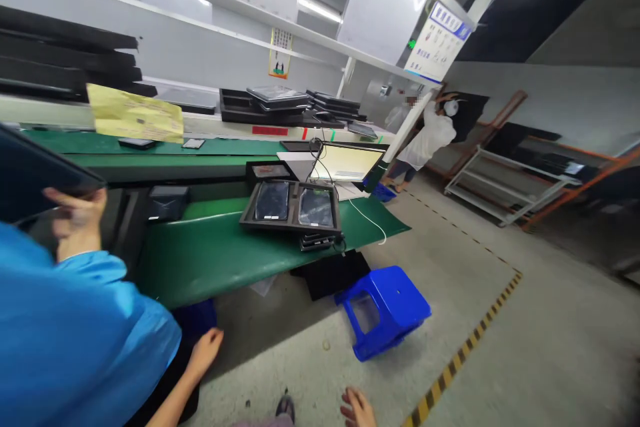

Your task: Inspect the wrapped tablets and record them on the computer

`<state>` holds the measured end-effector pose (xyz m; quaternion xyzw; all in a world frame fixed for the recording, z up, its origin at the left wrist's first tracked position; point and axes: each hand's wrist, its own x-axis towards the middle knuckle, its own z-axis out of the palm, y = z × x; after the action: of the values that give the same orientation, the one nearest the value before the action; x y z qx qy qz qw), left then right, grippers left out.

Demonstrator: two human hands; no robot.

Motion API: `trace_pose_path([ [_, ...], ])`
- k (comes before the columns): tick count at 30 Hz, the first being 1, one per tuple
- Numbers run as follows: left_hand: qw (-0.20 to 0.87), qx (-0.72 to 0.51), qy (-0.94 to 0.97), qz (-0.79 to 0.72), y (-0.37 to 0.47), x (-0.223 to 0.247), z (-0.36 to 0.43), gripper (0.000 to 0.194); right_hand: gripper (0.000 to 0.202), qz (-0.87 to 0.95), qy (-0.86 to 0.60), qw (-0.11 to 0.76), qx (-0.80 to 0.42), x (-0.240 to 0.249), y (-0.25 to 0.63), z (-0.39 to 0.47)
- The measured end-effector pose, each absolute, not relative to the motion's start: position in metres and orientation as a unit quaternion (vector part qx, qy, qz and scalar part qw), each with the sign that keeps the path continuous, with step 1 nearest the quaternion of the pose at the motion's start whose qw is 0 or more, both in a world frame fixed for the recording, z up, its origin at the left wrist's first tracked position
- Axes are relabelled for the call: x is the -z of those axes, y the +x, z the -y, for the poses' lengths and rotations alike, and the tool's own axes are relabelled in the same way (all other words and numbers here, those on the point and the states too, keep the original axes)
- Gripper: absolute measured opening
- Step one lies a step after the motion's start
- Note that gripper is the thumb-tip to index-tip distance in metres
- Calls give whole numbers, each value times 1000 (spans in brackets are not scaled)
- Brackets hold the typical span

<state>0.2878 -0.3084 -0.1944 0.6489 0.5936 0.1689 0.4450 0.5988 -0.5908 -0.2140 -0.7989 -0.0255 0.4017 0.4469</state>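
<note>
My left hand (206, 351) hangs low beside the blue-clothed co-worker, its fingers curled together and nothing visible in them. At the bottom edge, my right hand (357, 408) is over the floor, fingers apart and holding nothing. Both hands are away from the green-topped bench (200, 263). On that bench, a dark tray (293, 208) carries two tablet-like devices, the left device (272, 201) and the right device (315, 206), in separate recesses. Several more dark devices (316, 241) lie beneath the tray's front right corner.
A blue plastic stool (395, 300) stands on the floor beside black sheets (335, 275). At left, a co-worker's hand (80, 217) holds a dark flat panel (35, 173). A lit monitor (350, 161) stands behind the tray. Another person (433, 130) stands farther back near a metal rack (505, 180).
</note>
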Motion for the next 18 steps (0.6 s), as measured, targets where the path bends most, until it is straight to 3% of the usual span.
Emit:
trace_pose_path([
  [3,417,-228,642,-602,347,187,202,20,79,67,-792,485,-365,177,679,516],
  [9,353,-274,593,-670,432,159,11,57,73,251,-808,430,-316,84,812,322],
  [14,407,-204,539,-709,456,159,-51,74,58,310,-816,350,-342,69,851,208],
  [18,504,-156,530,-664,460,162,-62,64,54,311,-830,324,-331,82,857,180],
])
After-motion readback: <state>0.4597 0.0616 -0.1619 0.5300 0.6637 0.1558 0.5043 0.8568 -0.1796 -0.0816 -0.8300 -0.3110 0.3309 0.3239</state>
